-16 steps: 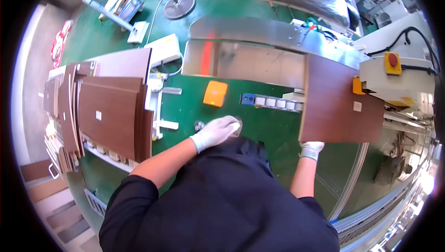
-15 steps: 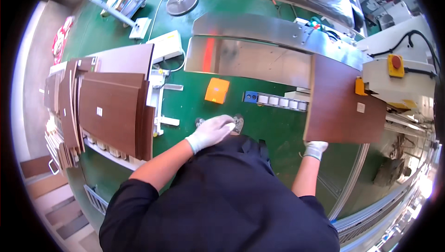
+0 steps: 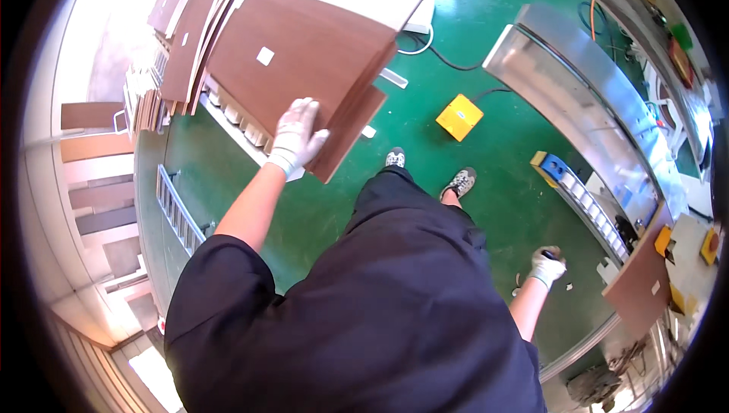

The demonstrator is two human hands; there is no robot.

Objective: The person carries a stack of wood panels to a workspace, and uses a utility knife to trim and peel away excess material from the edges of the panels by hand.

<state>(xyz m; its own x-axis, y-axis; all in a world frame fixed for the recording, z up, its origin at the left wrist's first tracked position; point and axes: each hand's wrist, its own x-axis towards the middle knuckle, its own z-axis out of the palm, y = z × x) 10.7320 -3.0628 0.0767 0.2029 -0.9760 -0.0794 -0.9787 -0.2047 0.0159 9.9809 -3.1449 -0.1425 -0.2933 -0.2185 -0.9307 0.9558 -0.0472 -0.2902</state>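
Note:
My left hand [image 3: 296, 136], in a white glove, is over the near corner of the top brown panel [image 3: 304, 56] on the stack to my left. Its fingers are stretched out and the thumb stands apart; it seems to rest on the surface. My right hand [image 3: 547, 265], also gloved, hangs low over the green floor at the right, apart from any panel. Those fingers are curled, with something dark at them that I cannot make out. Another brown panel [image 3: 644, 280] lies at the machine on the far right, beyond my right hand.
A yellow box [image 3: 459, 118] with a cable sits on the green floor [image 3: 425, 208] ahead of my feet. At the right stand a row of pale rollers [image 3: 588, 204] and a long metal machine bed [image 3: 577, 94]. A ladder-like rack [image 3: 178, 208] is at the left.
My view has swung left toward the stack. My left hand has moved from in front of my body onto the stack's top panel. My right hand has let go of the panel at the machine.

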